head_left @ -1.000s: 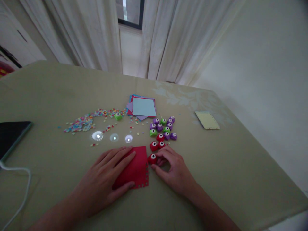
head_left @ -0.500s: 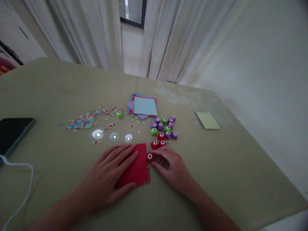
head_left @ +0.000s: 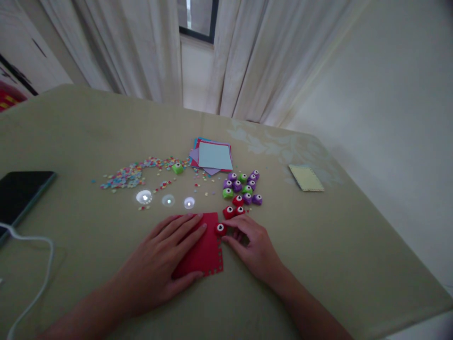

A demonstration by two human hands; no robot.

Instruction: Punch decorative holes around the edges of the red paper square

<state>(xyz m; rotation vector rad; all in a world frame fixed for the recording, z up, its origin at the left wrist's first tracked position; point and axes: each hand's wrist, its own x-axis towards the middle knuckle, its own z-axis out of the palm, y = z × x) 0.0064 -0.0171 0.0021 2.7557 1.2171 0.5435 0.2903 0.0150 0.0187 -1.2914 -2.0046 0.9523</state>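
Four red punches, each topped with one round eye, sit on the table (head_left: 336, 255): one, the red punch (head_left: 220, 229) at work, is between the thumb and index finger of the right hand (head_left: 247, 238), and the other three red punches (head_left: 238, 201) cluster just beyond it. Behind those are about eight purple punches (head_left: 237, 185), some overlapping, and three green ones (head_left: 228, 193); a fourth green punch (head_left: 177, 168) stands apart, at the end of one long drift of multicoloured paper bits (head_left: 127, 175). The red punch rests at the right edge of one red card (head_left: 203, 252), its eye facing up and its left end toward the card; its body is compact, so its long axis cannot be told. The card's right edge runs away from the person, far end leaning slightly left, and small holes line its near edge and the nearer part of its right edge. The left hand (head_left: 177, 252) lies flat on the card, fingers extended and thumb apart, gripping nothing. Three pale round discs (head_left: 168, 200) form a row beyond it. Farther off are one paper stack (head_left: 214, 156), light blue on top, and one yellow card (head_left: 306, 178); at left lies one phone (head_left: 24, 191) with one white cable (head_left: 49, 259).
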